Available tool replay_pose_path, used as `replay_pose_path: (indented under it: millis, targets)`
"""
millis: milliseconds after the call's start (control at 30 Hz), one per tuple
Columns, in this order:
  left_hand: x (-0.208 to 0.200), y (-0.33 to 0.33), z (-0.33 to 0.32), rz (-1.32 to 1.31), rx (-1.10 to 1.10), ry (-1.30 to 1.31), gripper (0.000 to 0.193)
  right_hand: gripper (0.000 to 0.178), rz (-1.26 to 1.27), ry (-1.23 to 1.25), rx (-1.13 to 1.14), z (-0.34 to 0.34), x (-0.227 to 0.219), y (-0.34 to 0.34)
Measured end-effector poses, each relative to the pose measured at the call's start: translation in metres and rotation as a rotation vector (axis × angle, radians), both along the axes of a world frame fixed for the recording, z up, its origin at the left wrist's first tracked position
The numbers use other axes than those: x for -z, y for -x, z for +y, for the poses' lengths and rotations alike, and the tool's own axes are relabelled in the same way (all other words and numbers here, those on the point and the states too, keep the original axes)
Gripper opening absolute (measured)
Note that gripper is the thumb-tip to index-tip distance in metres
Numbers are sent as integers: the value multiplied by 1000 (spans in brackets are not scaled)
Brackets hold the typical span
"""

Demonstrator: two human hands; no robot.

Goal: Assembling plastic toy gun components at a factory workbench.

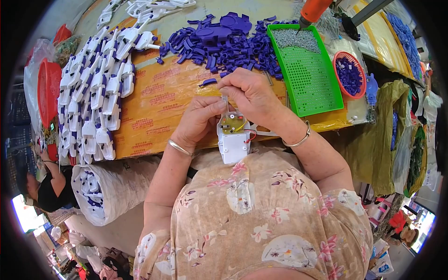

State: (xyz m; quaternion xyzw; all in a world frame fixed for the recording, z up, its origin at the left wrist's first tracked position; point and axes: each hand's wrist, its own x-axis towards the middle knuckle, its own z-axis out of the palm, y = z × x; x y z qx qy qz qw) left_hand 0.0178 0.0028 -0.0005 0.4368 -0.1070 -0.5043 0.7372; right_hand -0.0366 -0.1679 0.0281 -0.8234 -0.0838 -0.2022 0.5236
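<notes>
Person's L hand [200,116] is clamped, thumb to finger, on the stem [225,101] of a white unit [235,143]. R hand [249,93] curls over the stem's top; can't tell if it's clamped on the stem, on some small part, or on nothing, b/c fingers hide it. The unit is just below the grip, stem up, lower end close to the person's shirt [238,186].

Done so far, AFAICT: board [233,123] sits in the unit, w/ a red wire [253,135] at its R side. Left on this one: prob. the closing up, as the board's bare & no purple shows on it.

Well L of grip: big stack [98,95] of similar white pcs w/ purple bits, prob. further along. Lower L, past the forearm: a bag [128,186] w/ more.

Stock looks plentiful, so the batch is prob. far from over: beyond grip, a heap [242,53] of loose purple pcs; R of it, a green tray [324,91] w/ lots of screws [296,39] at its far end, driver [313,11] tip above; further R, a red basket [353,96] of purple bits.
</notes>
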Motion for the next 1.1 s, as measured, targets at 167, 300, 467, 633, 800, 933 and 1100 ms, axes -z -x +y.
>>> replay_pose_path:
  millis: [167,300,467,633,800,933,1100]
  targets:
    - [-2,1,0,-2,9,7,25,7,-24,39,-13,-3,4,-1]
    - [-2,0,0,-1,15,2,25,6,-35,39,-18,-3,7,-3]
    - [-2,1,0,3,10,-3,24,6,-15,61,-32,-4,7,-3]
    - [0,0,0,-10,12,2,23,4,-9,10,-20,-3,9,-4]
    - [1,0,-1,-34,5,-47,22,4,-23,-2,-23,-2,9,-4]
    - [2,0,0,-58,-5,-72,22,4,4,-20,-15,-1,7,-1]
    - [-2,1,-2,-89,-10,-63,21,6,27,-31,-9,-2,6,2]
